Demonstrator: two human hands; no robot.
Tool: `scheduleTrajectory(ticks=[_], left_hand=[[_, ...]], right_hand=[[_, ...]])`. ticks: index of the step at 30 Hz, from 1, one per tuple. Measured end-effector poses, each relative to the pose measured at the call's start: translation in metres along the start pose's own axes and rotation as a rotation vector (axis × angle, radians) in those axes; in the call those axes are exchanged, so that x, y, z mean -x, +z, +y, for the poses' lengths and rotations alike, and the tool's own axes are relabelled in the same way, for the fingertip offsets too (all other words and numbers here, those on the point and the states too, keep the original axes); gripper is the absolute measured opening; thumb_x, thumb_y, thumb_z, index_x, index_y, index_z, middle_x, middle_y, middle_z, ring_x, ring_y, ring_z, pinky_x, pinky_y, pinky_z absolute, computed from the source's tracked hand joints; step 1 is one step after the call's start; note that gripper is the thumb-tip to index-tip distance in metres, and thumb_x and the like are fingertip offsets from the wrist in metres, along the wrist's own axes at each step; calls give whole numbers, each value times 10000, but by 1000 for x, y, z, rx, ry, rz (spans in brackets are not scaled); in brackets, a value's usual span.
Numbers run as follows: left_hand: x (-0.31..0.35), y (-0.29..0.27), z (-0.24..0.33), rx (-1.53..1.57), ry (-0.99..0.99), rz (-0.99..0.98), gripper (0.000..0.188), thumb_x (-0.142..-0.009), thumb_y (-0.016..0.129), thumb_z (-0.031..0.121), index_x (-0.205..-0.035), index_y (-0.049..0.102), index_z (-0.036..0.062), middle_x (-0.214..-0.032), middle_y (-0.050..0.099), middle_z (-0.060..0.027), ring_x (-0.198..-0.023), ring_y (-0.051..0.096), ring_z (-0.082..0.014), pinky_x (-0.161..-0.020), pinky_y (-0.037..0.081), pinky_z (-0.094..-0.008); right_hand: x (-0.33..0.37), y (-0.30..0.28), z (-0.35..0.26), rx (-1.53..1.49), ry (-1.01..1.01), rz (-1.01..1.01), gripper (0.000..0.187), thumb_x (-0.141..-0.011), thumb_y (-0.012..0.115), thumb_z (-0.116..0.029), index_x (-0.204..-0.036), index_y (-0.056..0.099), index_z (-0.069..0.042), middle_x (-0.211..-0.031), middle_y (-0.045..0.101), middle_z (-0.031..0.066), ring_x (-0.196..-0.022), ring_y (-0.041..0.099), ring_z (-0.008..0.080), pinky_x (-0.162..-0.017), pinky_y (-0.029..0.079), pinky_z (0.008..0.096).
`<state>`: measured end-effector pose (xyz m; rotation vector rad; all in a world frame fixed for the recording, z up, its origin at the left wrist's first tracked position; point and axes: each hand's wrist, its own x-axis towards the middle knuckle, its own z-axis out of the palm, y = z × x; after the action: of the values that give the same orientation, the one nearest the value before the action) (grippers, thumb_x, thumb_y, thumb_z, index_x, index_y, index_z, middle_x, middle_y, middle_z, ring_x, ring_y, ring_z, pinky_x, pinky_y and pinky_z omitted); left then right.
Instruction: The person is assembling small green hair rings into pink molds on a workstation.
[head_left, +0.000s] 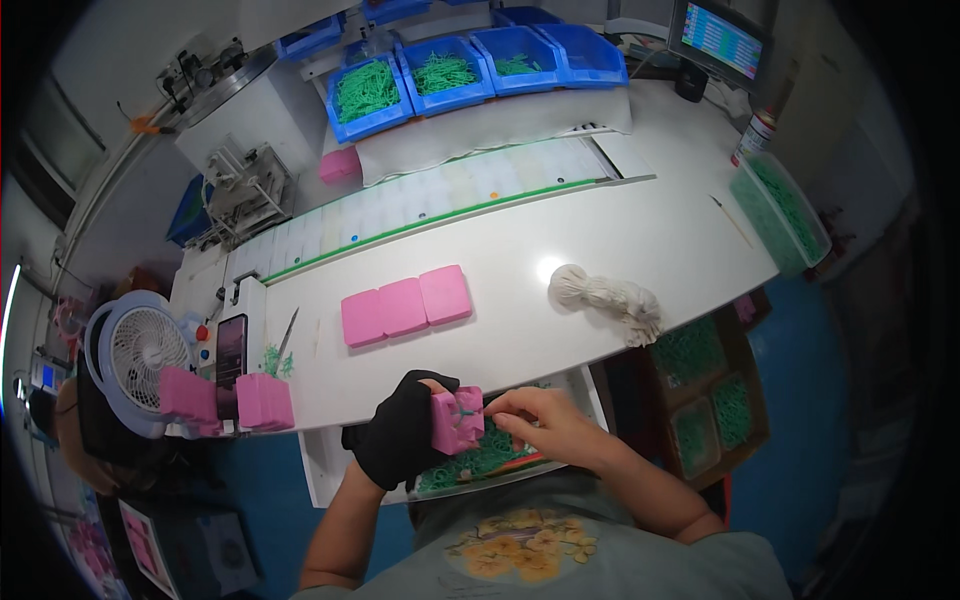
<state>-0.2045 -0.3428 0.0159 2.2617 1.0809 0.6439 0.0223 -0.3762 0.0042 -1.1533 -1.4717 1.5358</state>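
My left hand (pixel 398 438), in a black fingerless-looking glove with a bare thumb or fingertip showing, grips a pink block (pixel 457 437) that has a notch and a bit of green in it. Bare, my right hand (pixel 552 424) has its fingers pinched together at the block's right side; whatever is between them is too small to make out. Under both hands an open white drawer (pixel 317 470) holds many small green plastic pieces (pixel 487 455). Three pink blocks (pixel 403 305) lie in a joined row on the white table, just beyond my left hand.
Pink block stacks (pixel 263 402), a phone (pixel 232 365), tweezers (pixel 289 332) and a fan (pixel 150 342) are at left. A bundled cloth (pixel 607 300) lies right of centre. Blue bins (pixel 440 76) with green pieces stand behind a conveyor strip (pixel 400 212). A clear tub (pixel 785 215) sits at the right edge.
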Motion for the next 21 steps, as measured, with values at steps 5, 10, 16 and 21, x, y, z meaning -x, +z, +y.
scheduleTrajectory(ticks=[5,10,16,21], left_hand=[[4,3,-3,79,31,39,762,-536,944,191,-1064,408,67,-1067,542,-110,-1003,595,-238,-840,509,-345],[1,5,3,108,7,43,733,-549,939,177,-1056,419,72,-1063,545,-110,-1008,596,-234,-845,512,-342],[0,6,5,140,44,82,618,-578,910,193,-1013,491,67,-1046,582,-107,-959,612,-248,-803,522,-350],[1,10,2,234,56,146,545,-604,898,261,-968,546,60,-1033,621,-101,-916,624,-250,-772,527,-345]], right_hand=[[-2,-2,-20,310,-161,205,146,-859,680,-126,-891,647,13,-755,661,66,-601,582,102,-556,479,265],[-4,9,-18,401,-253,285,107,-837,678,-88,-853,639,10,-724,652,83,-586,600,131,-557,483,277],[-3,5,-5,324,-235,270,118,-849,644,-98,-884,613,10,-796,655,108,-657,634,175,-591,501,309],[-7,-2,-25,21,53,142,197,-910,608,-195,-912,606,2,-889,663,114,-734,647,189,-627,506,329]])
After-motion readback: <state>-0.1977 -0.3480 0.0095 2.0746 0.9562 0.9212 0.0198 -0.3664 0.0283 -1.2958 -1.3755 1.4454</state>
